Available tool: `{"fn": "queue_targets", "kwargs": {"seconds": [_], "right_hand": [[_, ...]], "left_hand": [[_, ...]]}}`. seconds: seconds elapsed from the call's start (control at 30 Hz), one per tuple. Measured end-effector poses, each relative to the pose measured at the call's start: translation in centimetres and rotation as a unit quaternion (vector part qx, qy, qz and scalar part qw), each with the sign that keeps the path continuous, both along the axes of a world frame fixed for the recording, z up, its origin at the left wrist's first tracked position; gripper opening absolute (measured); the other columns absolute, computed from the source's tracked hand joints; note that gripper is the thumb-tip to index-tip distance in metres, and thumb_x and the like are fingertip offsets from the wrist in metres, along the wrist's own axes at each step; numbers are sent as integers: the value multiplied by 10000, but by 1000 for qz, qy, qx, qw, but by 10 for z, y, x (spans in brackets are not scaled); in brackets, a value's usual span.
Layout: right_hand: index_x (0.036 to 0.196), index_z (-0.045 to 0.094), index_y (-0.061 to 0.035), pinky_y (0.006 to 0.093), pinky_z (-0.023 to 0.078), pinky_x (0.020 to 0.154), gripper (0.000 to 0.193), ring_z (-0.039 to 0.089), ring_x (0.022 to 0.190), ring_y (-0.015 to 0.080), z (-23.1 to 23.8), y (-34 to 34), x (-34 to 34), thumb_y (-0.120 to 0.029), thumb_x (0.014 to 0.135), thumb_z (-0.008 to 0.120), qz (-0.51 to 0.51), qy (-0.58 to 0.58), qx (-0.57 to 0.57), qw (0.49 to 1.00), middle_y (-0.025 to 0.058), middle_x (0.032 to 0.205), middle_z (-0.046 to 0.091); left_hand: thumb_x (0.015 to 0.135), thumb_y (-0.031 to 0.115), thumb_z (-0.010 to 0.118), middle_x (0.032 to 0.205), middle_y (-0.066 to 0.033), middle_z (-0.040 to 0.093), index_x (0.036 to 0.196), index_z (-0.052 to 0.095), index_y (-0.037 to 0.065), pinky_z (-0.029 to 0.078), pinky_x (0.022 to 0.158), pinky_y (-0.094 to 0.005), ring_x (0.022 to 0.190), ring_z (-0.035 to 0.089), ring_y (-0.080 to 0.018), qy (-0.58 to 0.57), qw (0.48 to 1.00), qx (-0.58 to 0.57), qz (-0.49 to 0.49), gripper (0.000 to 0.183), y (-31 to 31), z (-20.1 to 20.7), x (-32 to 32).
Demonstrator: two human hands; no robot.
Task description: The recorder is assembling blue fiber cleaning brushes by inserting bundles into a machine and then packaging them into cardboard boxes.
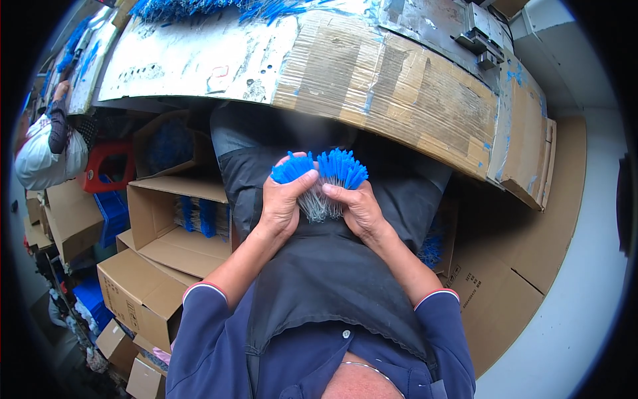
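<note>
The left hand (282, 206) is closed around one bunch (291, 169), and the right hand (362, 207) around another bunch (341, 171). Both thumbs press on the near side; most of the other fingers are hidden behind, so I cannot tell how they are bent. The bunches are side by side above the lap, with blue, rough tops and thin, clear stems, which come together below. Whether they are fully separate there, I cannot make out.

Under them is the apron (319, 282), black, smooth and folded. Beyond is a dark gap, then the bench (193, 63), whose curved edge is partly covered by worn, ribbed cardboard (392, 86). More blue strands (179, 8) are cut off at the top. To the left, an open box (149, 213) has blue pieces inside, half in shadow. At the far left, another person's sleeve (58, 130) is seen, blurred near the rim. Between both forearms and the boxes there is some room.
</note>
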State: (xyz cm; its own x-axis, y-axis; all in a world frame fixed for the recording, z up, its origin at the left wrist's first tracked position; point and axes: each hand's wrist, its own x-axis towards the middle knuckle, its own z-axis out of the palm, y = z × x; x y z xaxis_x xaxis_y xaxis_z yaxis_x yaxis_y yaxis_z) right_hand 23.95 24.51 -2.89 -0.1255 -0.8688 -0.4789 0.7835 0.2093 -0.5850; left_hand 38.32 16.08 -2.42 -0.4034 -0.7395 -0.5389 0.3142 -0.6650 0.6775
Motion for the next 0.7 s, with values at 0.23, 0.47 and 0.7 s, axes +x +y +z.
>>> {"fn": "queue_targets", "kwargs": {"seconds": [0.23, 0.47, 0.7], "right_hand": [[1261, 690, -6, 320, 509, 1004, 395, 667, 1090, 148, 2, 2, 1, -10, 871, 756, -11, 25, 20, 999, 56, 1205, 717], [1278, 681, -27, 319, 499, 997, 376, 642, 1104, 127, -6, 6, -3, -30, 908, 748, 47, -2, -1, 999, 22, 1201, 703], [1234, 688, -44, 304, 522, 920, 361, 665, 1039, 137, 1, 2, 0, -81, 888, 780, 14, -10, 11, 1000, 27, 1136, 715]], "left_hand": [[894, 27, 770, 1194, -87, 710, 1293, 609, 54, 507, 1051, -387, 1130, 667, -202, 75, 994, 68, -29, 431, -5, -2, 7], [853, 14, 807, 1224, -68, 664, 1399, 528, 39, 489, 1044, -352, 1115, 651, -166, 29, 993, -11, -114, 613, -4, 10, 3], [851, -36, 787, 1159, -62, 674, 1371, 522, 42, 519, 1012, -342, 1086, 669, -171, 30, 998, -12, -47, 589, -3, 8, 0]]}}
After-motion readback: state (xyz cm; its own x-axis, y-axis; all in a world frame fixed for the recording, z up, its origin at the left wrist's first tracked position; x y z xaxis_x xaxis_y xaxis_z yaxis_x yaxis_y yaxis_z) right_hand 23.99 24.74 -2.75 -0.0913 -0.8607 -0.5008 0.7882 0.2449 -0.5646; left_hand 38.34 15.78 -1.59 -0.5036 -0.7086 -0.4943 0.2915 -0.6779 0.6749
